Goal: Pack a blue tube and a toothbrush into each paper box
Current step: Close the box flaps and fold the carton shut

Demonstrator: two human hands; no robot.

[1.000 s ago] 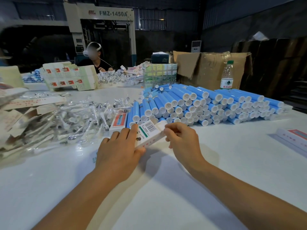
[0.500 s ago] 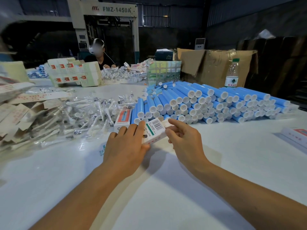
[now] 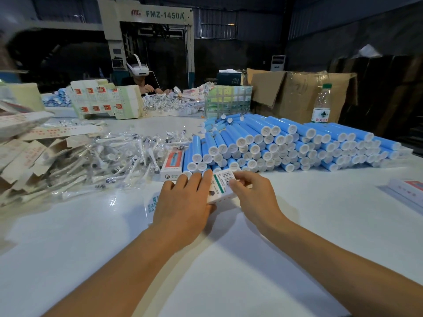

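On the big white table [image 3: 297, 225] sits everything for the packing job. At the far end, a tall grey machine [image 3: 146, 42] marked FMZ-1450A stands in the dark room. In front of it a person [image 3: 140, 78] with a white headset sits at the table. To the right is a big brown cardboard box [image 3: 295, 92], and a water bottle [image 3: 321, 104] with a green cap stands just in front of it.

The stack of blue tubes [image 3: 286, 145] fills the middle of the table, with their white caps facing this way. Left of it lies a heap of toothbrushes [image 3: 109, 161] in clear wrappers. Further left is a pile of flat paper boxes [image 3: 20, 154], not folded up yet. A closed paper box with a red picture [image 3: 172, 164] lies between the toothbrushes and the tubes, touching the tubes. Another packed box [image 3: 409, 191] lies far off on the right edge.

Both hands are close together on one small paper box [image 3: 221, 186] with a barcode, right in front of the tube stack. The left hand [image 3: 183, 207] lies over its near end with fingers bent on top. The right hand [image 3: 254, 193] pinches the far end of the box with its fingertips [image 3: 235, 182].
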